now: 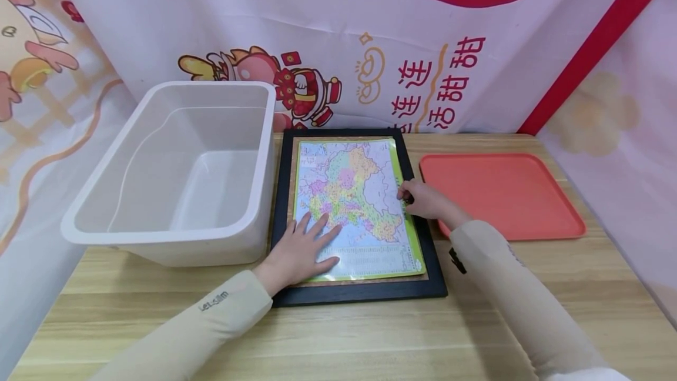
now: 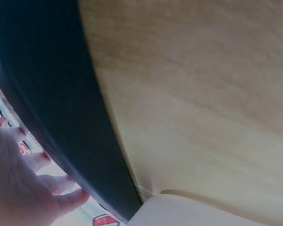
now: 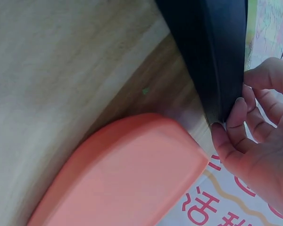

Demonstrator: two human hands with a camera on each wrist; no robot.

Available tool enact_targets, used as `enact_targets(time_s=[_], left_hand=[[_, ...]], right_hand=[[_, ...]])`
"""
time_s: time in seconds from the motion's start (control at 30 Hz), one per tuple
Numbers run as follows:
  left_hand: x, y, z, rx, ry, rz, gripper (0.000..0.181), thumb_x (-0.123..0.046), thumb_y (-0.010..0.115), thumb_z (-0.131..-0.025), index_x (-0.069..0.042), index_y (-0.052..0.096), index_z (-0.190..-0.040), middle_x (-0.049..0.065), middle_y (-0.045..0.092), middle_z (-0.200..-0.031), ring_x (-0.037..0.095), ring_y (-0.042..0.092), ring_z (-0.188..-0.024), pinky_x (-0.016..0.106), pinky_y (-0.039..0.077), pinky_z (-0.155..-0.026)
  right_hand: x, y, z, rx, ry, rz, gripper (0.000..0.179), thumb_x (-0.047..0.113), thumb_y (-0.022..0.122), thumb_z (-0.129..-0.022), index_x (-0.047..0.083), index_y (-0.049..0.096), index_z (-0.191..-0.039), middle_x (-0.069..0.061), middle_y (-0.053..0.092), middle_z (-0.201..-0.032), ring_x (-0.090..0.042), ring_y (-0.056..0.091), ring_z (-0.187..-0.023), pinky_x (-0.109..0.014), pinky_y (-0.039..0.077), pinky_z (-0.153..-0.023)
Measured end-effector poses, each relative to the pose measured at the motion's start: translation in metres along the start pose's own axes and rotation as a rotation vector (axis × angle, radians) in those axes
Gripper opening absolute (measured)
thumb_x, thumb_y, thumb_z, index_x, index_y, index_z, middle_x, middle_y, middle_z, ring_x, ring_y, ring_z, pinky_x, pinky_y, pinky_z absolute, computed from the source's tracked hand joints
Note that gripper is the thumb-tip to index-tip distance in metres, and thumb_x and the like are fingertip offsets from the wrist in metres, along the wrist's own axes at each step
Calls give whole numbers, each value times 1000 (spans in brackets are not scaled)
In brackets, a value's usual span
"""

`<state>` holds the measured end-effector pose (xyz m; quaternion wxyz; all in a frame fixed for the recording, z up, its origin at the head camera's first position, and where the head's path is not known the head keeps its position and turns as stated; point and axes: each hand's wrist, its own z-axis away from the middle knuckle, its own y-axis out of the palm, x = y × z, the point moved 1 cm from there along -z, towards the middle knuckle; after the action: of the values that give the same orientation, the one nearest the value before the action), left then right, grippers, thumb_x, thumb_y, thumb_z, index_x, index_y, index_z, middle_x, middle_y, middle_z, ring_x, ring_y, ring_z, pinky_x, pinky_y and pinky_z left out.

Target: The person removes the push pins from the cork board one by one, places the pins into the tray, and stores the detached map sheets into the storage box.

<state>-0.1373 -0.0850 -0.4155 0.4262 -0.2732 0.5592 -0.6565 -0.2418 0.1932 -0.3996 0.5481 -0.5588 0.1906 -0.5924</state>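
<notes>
A colourful map sheet (image 1: pixel 378 193) with a green border lies on a brown board inside a black frame (image 1: pixel 365 291). My left hand (image 1: pixel 301 249) rests on the map's lower left part, fingers spread and nearly straight. At the map's right edge, my right hand (image 1: pixel 423 199) has curled fingers, and its thumb and forefinger pinch at the sheet's border. Seen from the right wrist, the fingertips (image 3: pixel 237 113) come right up to the black frame (image 3: pixel 217 56). The left wrist view shows the frame (image 2: pixel 66 103) edge-on with the left hand (image 2: pixel 33 188) beyond it.
Left of the frame stands a deep white plastic tub (image 1: pixel 211 234), close beside it. A shallow red tray (image 1: pixel 502 193) lies to the right, near the right forearm. All of it sits on a wooden table (image 1: pixel 344 346), with a printed cloth (image 1: pixel 328 22) hanging behind.
</notes>
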Motion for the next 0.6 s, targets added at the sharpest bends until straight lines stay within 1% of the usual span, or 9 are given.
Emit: enact_targets(time_s=[0.3,0.6], left_hand=[[1,3,0,-9,5,-26,68,-63,34,-93,-31,19,-151,6,19,-160,41,18,-145,59,24,-113],[2,5,1,-25,4,-34,68,-63,35,-93,-31,19,-151,6,19,-159,41,19,-145,59,24,-113]], right_hand=[[-1,-3,-3,63,46,-7,14,2,60,-86,3,54,-99,-16,49,-110,-27,47,-98,-36,43,-84],[-2,-3,-5,75,39,-15,12,0,59,-85,3,55,-96,-17,48,-111,-27,46,-99,-36,42,-83]])
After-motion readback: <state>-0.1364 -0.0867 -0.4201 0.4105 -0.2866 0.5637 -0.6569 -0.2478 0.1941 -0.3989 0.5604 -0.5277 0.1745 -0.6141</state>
